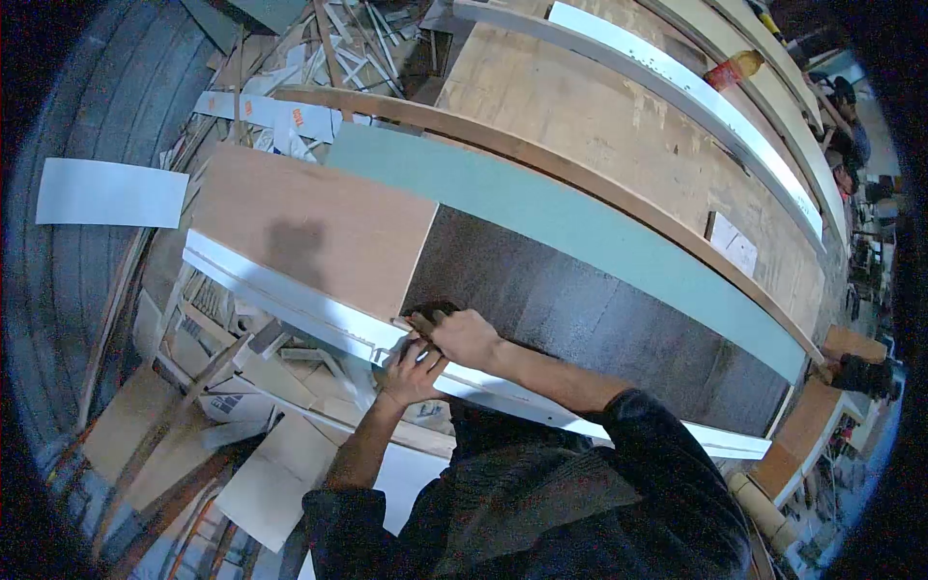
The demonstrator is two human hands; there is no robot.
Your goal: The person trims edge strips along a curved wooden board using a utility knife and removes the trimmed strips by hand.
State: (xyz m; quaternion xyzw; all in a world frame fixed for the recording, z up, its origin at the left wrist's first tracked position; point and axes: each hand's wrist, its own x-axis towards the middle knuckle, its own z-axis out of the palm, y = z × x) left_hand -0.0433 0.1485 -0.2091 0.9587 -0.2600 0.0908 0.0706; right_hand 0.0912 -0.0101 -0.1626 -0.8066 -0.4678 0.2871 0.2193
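My left hand (pixel 412 372) is at the white edge strip (pixel 290 295), its fingers bent over the strip near the middle of the bench. Just above it, my right hand (pixel 462 338) is closed round something dark that I cannot make out, and the two hands touch or nearly touch. Both are beside the corner where a light brown board (pixel 329 222) meets a dark brown panel (pixel 580 309). A pale green strip (pixel 570 237) runs along the far side of both boards.
A long wooden rail (pixel 541 150) lies beyond the green strip. Farther back are a white bar (pixel 677 92) and a bottle (pixel 733 70). Offcuts (pixel 338 48) are heaped at the upper left. Boards (pixel 280 478) lean below the bench. A white sheet (pixel 111 192) lies at the left.
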